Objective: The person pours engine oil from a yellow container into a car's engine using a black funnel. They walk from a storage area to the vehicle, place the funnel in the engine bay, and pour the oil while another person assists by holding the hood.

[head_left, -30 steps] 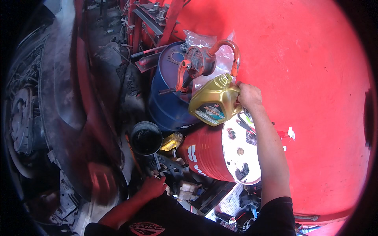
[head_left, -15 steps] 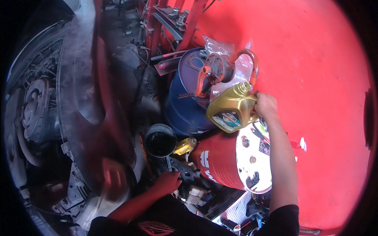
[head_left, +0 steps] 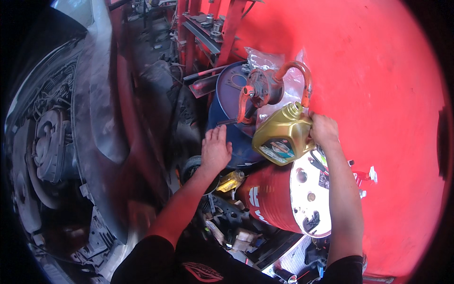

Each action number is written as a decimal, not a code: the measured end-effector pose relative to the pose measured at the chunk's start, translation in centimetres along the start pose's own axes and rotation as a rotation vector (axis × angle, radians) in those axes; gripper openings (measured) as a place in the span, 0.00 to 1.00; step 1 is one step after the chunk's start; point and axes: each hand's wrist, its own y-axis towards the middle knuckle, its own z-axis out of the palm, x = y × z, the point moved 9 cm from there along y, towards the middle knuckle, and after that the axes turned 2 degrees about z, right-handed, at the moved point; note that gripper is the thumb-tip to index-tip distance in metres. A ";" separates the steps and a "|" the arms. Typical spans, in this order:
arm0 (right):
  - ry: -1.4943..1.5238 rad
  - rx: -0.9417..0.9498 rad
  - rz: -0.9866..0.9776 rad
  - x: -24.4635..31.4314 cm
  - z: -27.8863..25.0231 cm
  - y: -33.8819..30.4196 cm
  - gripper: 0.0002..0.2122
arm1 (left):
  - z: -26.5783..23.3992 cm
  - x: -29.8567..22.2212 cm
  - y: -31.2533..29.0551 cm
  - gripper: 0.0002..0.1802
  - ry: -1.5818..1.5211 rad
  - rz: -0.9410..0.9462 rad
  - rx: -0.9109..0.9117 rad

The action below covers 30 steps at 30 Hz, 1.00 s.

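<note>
My right hand (head_left: 324, 128) grips the handle of a gold oil jug (head_left: 280, 135), whose uncapped neck points up just below the spout of an orange rotary drum pump (head_left: 265, 86). That pump stands on top of a blue drum (head_left: 230, 84). My left hand (head_left: 216, 150) is raised beside the drum, fingers stretched out and holding nothing. Its fingertips are close to the dark grip of the pump's crank (head_left: 227, 122); whether they touch it I cannot tell. Clear plastic film (head_left: 265, 60) lies behind the pump.
A red drum with a white top (head_left: 297, 208) stands nearer, below the jug. Beside it are a yellow bottle (head_left: 231, 181) and a black bucket (head_left: 191, 165), partly behind my left forearm. To the left is a car with its engine bay (head_left: 49, 142) exposed. A red wall (head_left: 378, 94) rises at right.
My left hand has moved up and away from me, from beside the red drum to near the pump crank. The right hand still holds the jug under the spout.
</note>
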 end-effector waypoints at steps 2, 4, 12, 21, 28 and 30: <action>-0.020 -0.007 -0.025 0.2 -0.1 -0.2 0.16 | 0.7 1.3 0.9 0.38 0.072 -0.017 0.021; -0.031 -0.001 -0.030 0.3 -0.1 -0.3 0.16 | 1.8 2.6 1.6 0.41 0.107 -0.042 0.076; -0.002 -0.002 -0.006 -0.4 0.9 -0.3 0.17 | 5.4 3.8 2.2 0.43 0.076 -0.083 0.176; -0.050 0.004 -0.026 -0.2 0.5 -1.0 0.18 | 6.3 4.4 3.7 0.33 -0.114 -0.264 0.179; -0.064 0.008 -0.047 0.9 0.2 -0.6 0.16 | 6.8 7.6 4.7 0.23 -0.311 -0.380 0.051; -0.035 -0.034 -0.055 0.7 0.2 -0.3 0.14 | 7.8 7.7 5.4 0.22 -0.309 -0.325 0.085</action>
